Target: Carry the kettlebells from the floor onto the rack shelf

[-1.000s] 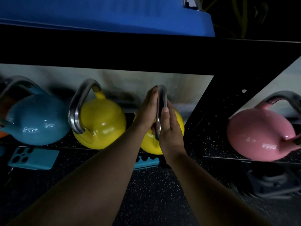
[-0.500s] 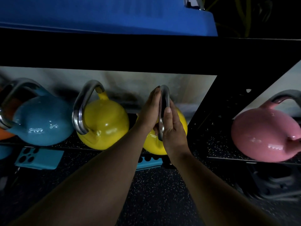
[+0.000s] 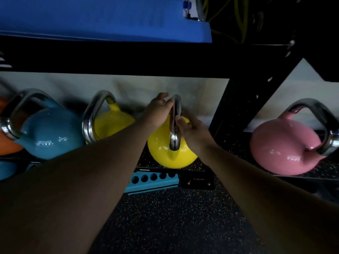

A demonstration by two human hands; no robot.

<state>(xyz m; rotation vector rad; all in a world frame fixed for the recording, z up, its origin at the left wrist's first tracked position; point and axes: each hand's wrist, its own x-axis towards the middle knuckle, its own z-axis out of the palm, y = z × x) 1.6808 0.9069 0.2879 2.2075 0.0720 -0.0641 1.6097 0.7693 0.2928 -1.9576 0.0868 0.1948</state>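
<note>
Fingers (image 3: 180, 120) of both hands loosening off yellow kettlebell (image 3: 163, 153) handle, now set on rack shelf (image 3: 200, 168); next we fetch another.

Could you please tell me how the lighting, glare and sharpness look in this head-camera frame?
Head view: dim overall, with the forearms and speckled floor nearly in shadow; bright glare spots on the pink kettlebell and blue kettlebell; the left hand is slightly motion-blurred; wide-angle distortion bends the rack's black beam.

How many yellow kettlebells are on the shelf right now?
2: one yellow kettlebell beside the blue kettlebell, another under both hands by the post. Arms may hide more.
</note>
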